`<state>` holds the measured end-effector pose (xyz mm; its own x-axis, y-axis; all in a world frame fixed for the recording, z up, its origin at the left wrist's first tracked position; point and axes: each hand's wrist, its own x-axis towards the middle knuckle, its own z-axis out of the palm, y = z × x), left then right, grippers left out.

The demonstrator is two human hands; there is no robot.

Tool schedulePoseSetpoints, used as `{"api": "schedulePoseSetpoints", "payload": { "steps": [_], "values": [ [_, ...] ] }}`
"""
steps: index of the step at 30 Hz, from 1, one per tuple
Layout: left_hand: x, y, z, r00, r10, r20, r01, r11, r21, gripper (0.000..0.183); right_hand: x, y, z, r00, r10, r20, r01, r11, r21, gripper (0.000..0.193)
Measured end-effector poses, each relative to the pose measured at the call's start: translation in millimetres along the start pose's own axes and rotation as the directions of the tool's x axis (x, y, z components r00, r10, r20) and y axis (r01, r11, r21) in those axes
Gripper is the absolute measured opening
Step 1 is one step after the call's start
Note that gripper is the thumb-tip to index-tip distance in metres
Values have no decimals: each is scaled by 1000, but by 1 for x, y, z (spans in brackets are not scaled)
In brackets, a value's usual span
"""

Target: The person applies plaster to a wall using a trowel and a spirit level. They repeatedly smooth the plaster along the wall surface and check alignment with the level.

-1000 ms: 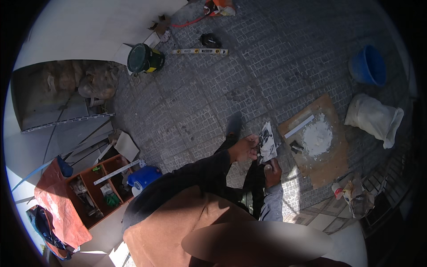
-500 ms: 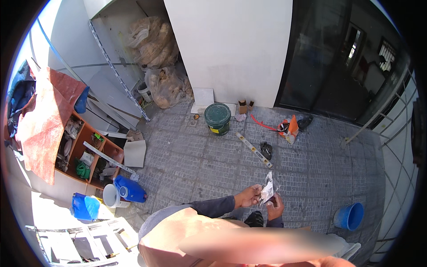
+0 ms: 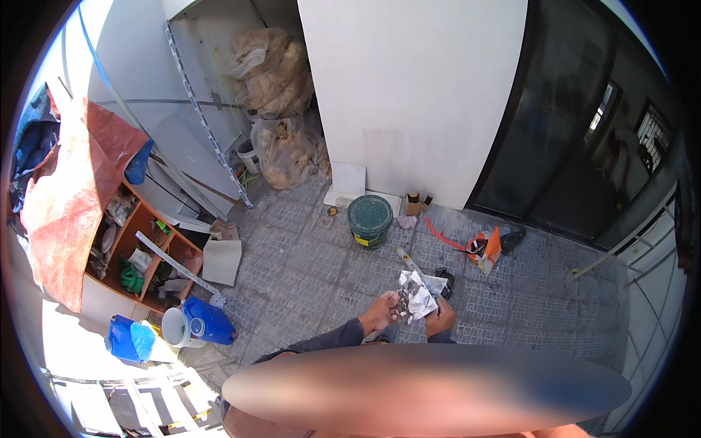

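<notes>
A crumpled silvery-white packet [image 3: 418, 294] is spread out in front of me. My right hand [image 3: 441, 319] is closed on its lower right edge. My left hand [image 3: 380, 312] has its fingers curled in a pinch at the packet's left side, where small dark and pale bits show; its exact grip is hard to make out. Behind the packet, a clear plastic piece [image 3: 437, 282] sticks out on the right. Beyond my hands, a spirit level [image 3: 406, 257] on the paving is partly covered by the packet, next to a black plastic bag [image 3: 447, 280].
A green lidded bucket [image 3: 369, 222] stands ahead near the white wall [image 3: 409, 87]. To its right lies an orange bag [image 3: 483, 250]. At left are an orange-brown shelf unit [image 3: 157, 252], a blue container [image 3: 210, 320] and a white bucket [image 3: 177, 328]. A dark sliding door [image 3: 544, 124] fills the far right.
The packet has tilted and spread, showing more of its silvery surface. Both hands have moved slightly left and up in the picture. The view has shifted, and the blue bucket at right has dropped out of sight.
</notes>
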<state>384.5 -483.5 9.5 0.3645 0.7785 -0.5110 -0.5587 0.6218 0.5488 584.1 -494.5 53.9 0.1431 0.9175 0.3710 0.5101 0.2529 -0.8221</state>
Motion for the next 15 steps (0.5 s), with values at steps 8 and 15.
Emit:
{"api": "schedulePoseSetpoints", "payload": {
  "steps": [8, 15],
  "values": [
    [67, 93, -41, 998, -62, 33, 62, 998, 6, 14, 96, 18, 80, 933, 291, 210, -345, 887, 307, 18],
    [49, 143, -109, 964, -121, 238, 167, 968, -185, 27, 107, -7, 169, 968, -214, -132, 174, 949, -262, 17]
  ]
}}
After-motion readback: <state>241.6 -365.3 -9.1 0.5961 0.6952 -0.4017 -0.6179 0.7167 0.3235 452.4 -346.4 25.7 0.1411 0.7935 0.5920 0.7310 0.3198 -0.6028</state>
